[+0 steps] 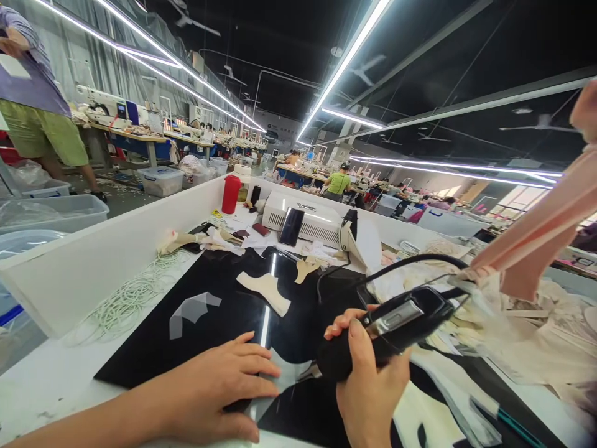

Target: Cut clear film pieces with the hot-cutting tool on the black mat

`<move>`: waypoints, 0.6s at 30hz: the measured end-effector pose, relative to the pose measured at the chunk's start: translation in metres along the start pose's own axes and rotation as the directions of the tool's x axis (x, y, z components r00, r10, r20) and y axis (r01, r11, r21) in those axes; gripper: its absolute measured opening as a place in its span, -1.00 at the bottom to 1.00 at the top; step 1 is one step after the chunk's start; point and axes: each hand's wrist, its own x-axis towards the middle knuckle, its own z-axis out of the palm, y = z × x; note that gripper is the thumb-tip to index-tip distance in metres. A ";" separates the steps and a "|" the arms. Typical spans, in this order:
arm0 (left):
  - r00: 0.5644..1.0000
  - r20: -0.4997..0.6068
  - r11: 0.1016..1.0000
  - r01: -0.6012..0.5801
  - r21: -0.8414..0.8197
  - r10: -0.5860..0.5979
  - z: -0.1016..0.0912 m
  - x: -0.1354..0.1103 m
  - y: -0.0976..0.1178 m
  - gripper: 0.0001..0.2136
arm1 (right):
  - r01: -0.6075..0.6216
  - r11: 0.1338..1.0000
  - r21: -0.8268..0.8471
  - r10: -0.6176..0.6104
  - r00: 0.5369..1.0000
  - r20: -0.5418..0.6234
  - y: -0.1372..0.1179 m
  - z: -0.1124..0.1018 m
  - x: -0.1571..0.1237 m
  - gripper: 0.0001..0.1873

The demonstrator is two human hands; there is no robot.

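Note:
In the head view my left hand (224, 386) lies with its fingers spread, pressing a translucent whitish sheet piece (286, 368) onto a glossy black board (224, 336). My right hand (368, 373) is wrapped round a black corded handheld power tool (405, 320). The tool's metal tip (310, 372) touches or sits just over the right edge of the translucent piece; I cannot tell which. Farther back on the board are a cream curved fabric piece (265, 291), a small beige piece (306, 270) and another translucent angular piece (193, 311).
A pile of cream fabric pieces (536, 336) spreads on the right, under hanging pink fabric (536, 230). Pale cord (135, 298) lies tangled at left. Behind the board are a phone (291, 226), a white vented machine (321, 221) and a red container (231, 194). White walls (112, 249) border the table.

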 end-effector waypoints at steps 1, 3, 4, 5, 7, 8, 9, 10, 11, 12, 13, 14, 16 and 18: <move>1.000 0.003 1.000 0.004 -0.004 -0.004 0.000 0.000 0.001 -0.54 | 0.000 1.000 0.002 0.000 1.000 -0.008 0.000 -0.001 0.002 -0.64; 1.000 0.017 1.000 0.021 -0.006 -0.020 -0.001 0.001 0.002 -0.54 | 0.018 1.000 0.005 -0.018 0.999 -0.048 0.000 -0.002 0.006 -0.63; 0.999 0.026 1.000 0.031 -0.002 -0.031 -0.001 0.002 0.003 -0.54 | 0.032 0.999 0.000 -0.032 0.997 -0.072 0.000 -0.004 0.008 -0.62; 0.998 0.035 0.999 0.043 0.003 -0.043 -0.002 0.002 0.004 -0.54 | 0.047 0.999 -0.005 -0.047 0.995 -0.092 0.000 -0.005 0.010 -0.61; 0.997 0.046 0.998 0.063 0.013 -0.064 -0.002 0.003 0.005 -0.53 | 0.060 0.998 -0.010 -0.060 0.993 -0.103 0.001 -0.008 0.013 -0.61; 0.996 0.049 0.997 0.070 0.018 -0.071 -0.002 0.003 0.005 -0.53 | 0.059 0.998 -0.009 -0.060 0.993 -0.100 0.001 -0.009 0.014 -0.61; 0.996 0.052 0.997 0.076 0.019 -0.077 -0.002 0.003 0.006 -0.53 | 0.057 0.998 -0.007 -0.058 0.994 -0.095 0.001 -0.009 0.014 -0.61; 0.995 0.054 0.997 0.080 0.019 -0.081 -0.001 0.003 0.006 -0.53 | 0.056 0.998 -0.006 -0.056 0.994 -0.090 0.002 -0.010 0.015 -0.61; 0.995 0.055 0.996 0.084 0.020 -0.085 -0.001 0.003 0.006 -0.53 | 0.056 0.998 -0.005 -0.056 0.995 -0.085 0.002 -0.010 0.014 -0.61; 0.995 0.055 0.996 0.084 0.020 -0.085 -0.001 0.003 0.005 -0.53 | 0.057 0.998 -0.009 -0.058 0.995 -0.084 0.003 -0.011 0.014 -0.61; 0.995 0.054 0.996 0.082 0.018 -0.083 -0.001 0.002 0.005 -0.53 | 0.058 0.998 -0.018 -0.059 0.995 -0.084 0.003 -0.011 0.014 -0.61; 0.995 0.054 0.997 0.078 0.016 -0.079 -0.001 0.002 0.005 -0.53 | 0.058 0.998 -0.030 -0.060 0.995 -0.084 0.004 -0.011 0.013 -0.62; 0.996 0.050 0.998 0.068 0.004 -0.068 -0.001 0.001 0.004 -0.55 | 0.057 0.997 -0.054 -0.061 0.995 -0.081 0.004 -0.010 0.013 -0.64; 0.997 0.033 0.997 0.070 -0.010 -0.070 -0.001 0.000 0.003 -0.56 | 0.047 0.997 -0.061 -0.052 0.996 -0.075 0.004 -0.010 0.013 -0.64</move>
